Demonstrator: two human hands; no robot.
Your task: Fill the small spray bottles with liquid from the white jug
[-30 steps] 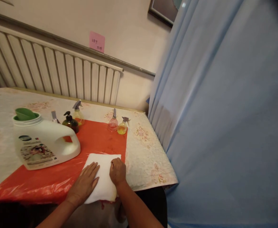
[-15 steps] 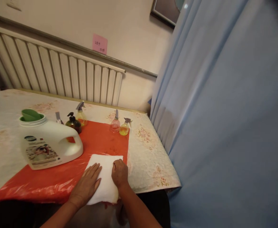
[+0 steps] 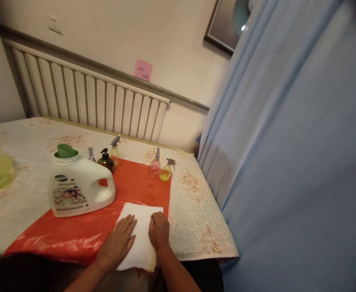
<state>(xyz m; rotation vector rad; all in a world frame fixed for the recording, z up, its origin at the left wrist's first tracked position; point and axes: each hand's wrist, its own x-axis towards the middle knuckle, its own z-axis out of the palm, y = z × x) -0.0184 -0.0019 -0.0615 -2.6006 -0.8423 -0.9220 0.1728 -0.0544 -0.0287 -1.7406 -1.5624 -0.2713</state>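
Folded white cloth [image 3: 143, 233] lies at the near edge of a glossy red sheet [image 3: 132, 184], under a person's left hand [image 3: 115, 242], fingers laid flat and close together. The right hand [image 3: 159, 230] rests in a fist at the cloth's right side; whether its fingers pinch the edge cannot be told. Even pressure from the left should stop creeping, clear of the white jug [image 3: 92, 200] on the floral-covered desk [image 3: 196, 237].
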